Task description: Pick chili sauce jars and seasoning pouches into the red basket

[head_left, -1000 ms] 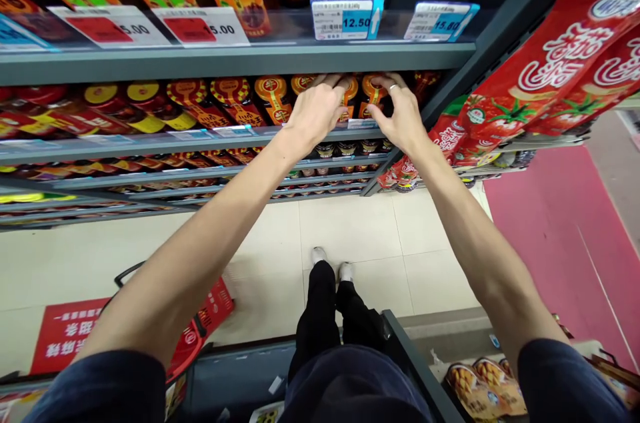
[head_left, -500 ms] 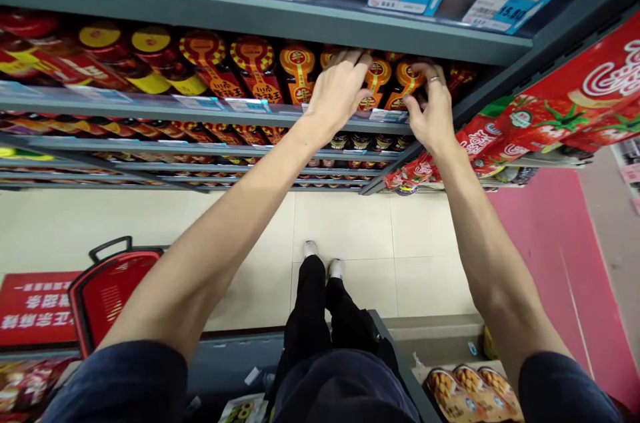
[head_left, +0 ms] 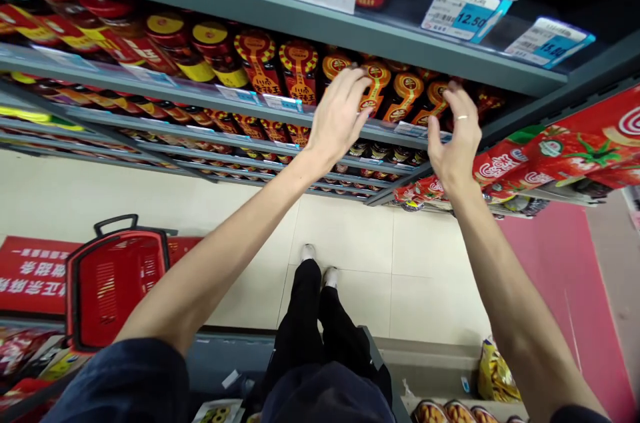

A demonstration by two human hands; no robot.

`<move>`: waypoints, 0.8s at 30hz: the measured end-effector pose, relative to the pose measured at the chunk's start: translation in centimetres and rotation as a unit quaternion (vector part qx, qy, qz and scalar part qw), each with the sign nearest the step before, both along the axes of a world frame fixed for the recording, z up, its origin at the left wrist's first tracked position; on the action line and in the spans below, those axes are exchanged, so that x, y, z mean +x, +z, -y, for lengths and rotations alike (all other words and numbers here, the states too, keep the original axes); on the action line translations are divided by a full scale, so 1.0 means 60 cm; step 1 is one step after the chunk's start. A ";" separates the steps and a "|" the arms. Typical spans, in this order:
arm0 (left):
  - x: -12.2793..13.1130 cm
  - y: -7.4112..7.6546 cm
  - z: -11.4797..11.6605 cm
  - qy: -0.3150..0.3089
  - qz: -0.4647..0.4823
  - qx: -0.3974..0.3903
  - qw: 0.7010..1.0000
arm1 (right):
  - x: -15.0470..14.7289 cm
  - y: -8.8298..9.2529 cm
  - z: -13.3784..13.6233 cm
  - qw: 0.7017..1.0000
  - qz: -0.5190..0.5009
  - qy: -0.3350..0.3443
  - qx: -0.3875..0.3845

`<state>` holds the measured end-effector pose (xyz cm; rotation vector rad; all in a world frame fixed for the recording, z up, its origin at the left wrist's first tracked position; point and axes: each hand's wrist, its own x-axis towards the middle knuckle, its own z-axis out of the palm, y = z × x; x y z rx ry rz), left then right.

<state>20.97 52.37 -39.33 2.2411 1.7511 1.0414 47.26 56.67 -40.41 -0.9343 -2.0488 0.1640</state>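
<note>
Currently, both hands are extended toward a row of orange-lidded jars (head_left: pixel 403 93), which are stood on a shelf (head_left: pixel 197 95) directly beneath a higher shelf (head_left: pixel 300 23). The left hand (head_left: pixel 340 109) is placed at the front of the row, its fingers bent over beside one of the jars and its thumb held apart from them; part of the row is covered by it, so whether its grip is closed on anything cannot be told. The right hand (head_left: pixel 457 133) is raised near the right-hand end of the row, where its grip is spread, with a gap left between thumb and fingers and nothing held. A ring (head_left: pixel 462 117) is worn on one of its fingers.

To the left, on the same shelf, yellow-lidded jars (head_left: pixel 210 36) are lined up. Price tags (head_left: pixel 460 13) are fixed along the higher shelf's front. To the right, red pouches (head_left: pixel 555 149) printed with tomatoes are displayed. Below, a red basket (head_left: pixel 117 283) with a black rim is seen left of the legs, near a red sign (head_left: pixel 35 276), and pale shoes (head_left: pixel 309 252) are planted on the tiled floor (head_left: pixel 350 229).
</note>
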 end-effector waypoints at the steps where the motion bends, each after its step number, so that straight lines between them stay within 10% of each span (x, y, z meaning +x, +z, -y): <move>1: -0.023 -0.002 0.008 0.017 0.010 0.003 1.000 | -0.015 0.002 0.009 1.000 0.006 0.017 0.002; 10: -0.113 0.006 -0.038 0.030 0.021 -0.006 0.999 | -0.178 0.005 -0.043 0.992 0.082 0.065 -0.068; 24: -0.103 0.023 -0.013 0.089 -0.110 0.049 0.989 | -0.207 0.049 -0.008 0.968 0.238 -0.081 -0.015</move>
